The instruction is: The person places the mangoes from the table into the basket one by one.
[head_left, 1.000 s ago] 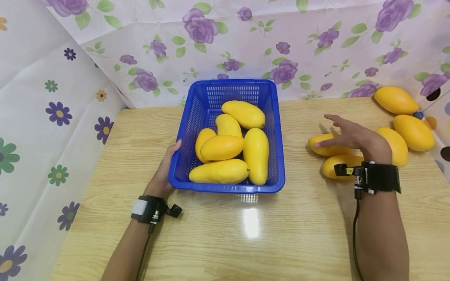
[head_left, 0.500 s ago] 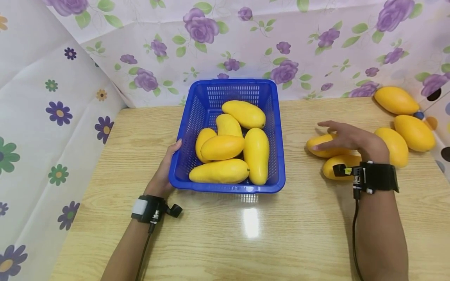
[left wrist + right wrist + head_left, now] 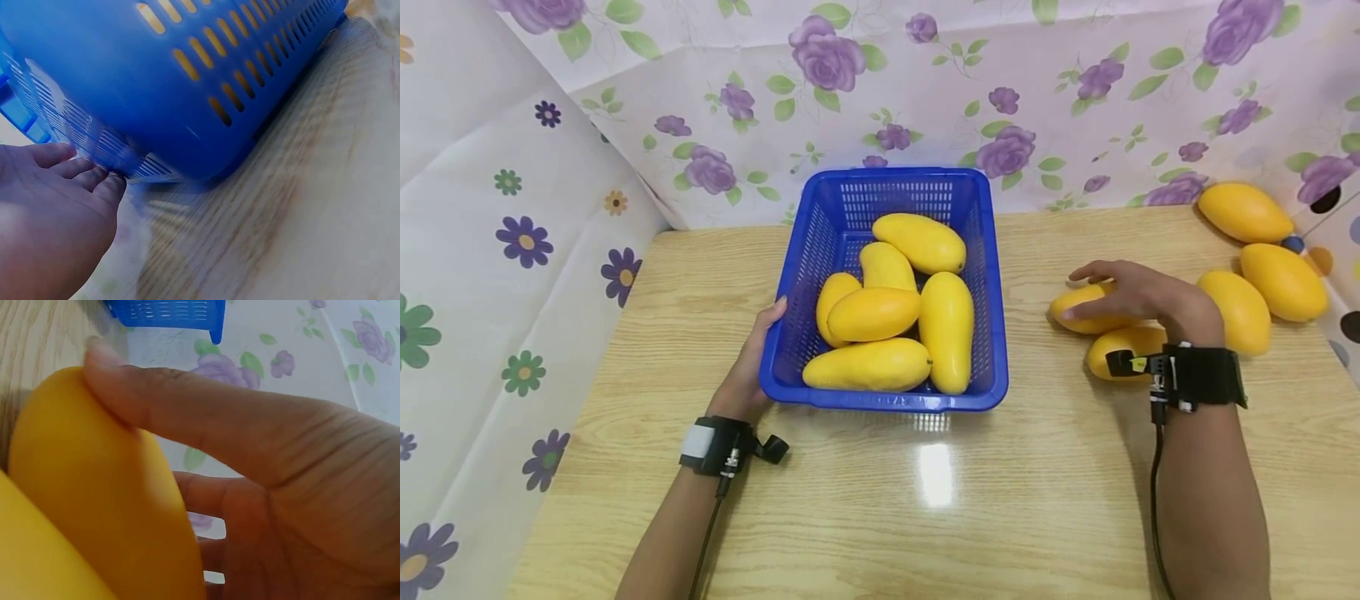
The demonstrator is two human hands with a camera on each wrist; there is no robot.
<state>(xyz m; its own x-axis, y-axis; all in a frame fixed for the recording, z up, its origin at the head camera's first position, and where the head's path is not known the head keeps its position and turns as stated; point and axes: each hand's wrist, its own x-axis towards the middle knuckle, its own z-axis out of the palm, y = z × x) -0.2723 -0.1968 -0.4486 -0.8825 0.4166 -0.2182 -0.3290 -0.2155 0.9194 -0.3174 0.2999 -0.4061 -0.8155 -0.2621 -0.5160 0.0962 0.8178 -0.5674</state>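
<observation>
While blue basket (image 3: 880, 401) holds six mangoes (image 3: 874, 315) | hands — left (image 3: 748, 362) loose-fingered against it, right (image 3: 1142, 292) gripping another mango (image 3: 103, 472)

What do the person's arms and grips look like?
The left grip and right grip are gloveless, with no sleeves in view. The left strap is black with a pale patch; the right strap is black, beside a yellow-green tag. Each carries a small black camera and thin black cable.

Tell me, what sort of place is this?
Probably an indoor tabletop corner, maybe set up for recording: a wooden table, flowery sheets behind and beside it, and black wristbands with cables on both arms.
</observation>
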